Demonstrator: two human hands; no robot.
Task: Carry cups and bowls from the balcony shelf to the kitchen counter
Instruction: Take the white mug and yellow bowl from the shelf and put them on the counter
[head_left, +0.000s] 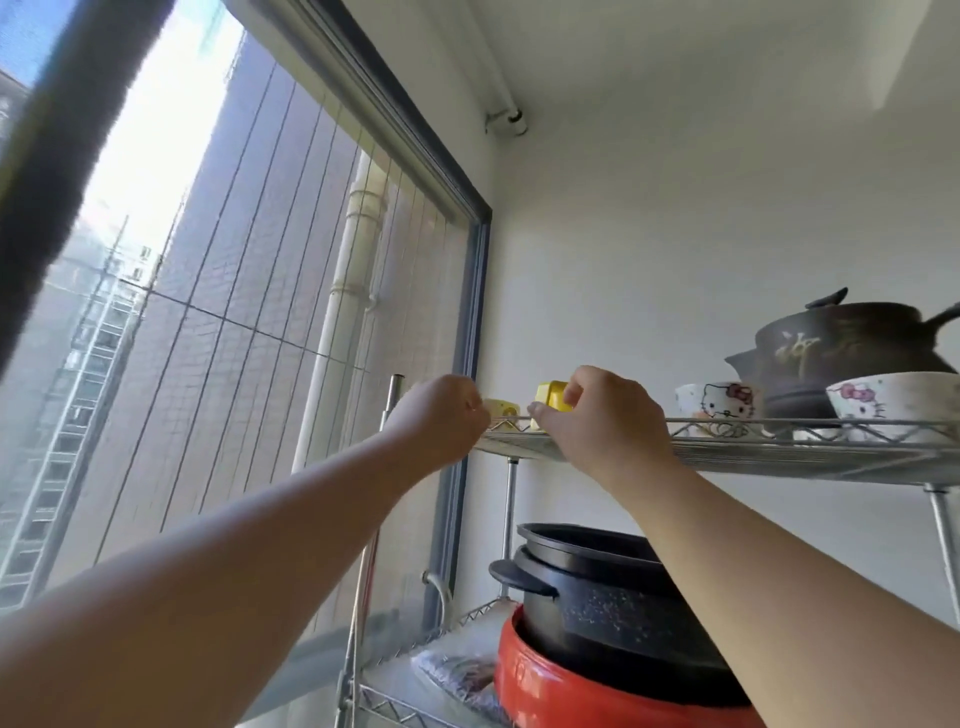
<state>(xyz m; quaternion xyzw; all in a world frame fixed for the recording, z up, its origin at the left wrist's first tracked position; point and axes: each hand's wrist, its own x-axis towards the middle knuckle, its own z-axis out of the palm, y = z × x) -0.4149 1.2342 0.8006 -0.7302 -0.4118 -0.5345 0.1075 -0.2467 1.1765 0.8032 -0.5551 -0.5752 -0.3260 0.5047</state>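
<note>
Both my arms reach up to the top tier of a wire shelf (779, 457). My right hand (608, 415) pinches a bright yellow cup (551, 395) between thumb and fingers at the shelf's left end. My left hand (441, 421) is curled against a pale yellow cup (501, 408) beside it; its fingers hide the contact. Further right on the same tier stand a white cartoon-cat cup (719, 402) and a white cartoon-cat bowl (893, 405).
A dark clay pot (841, 353) with a lid sits behind the bowl. On the tier below, a black pot (597, 603) rests in a red pot (571, 691). A large window with safety wires fills the left; a white wall is behind the shelf.
</note>
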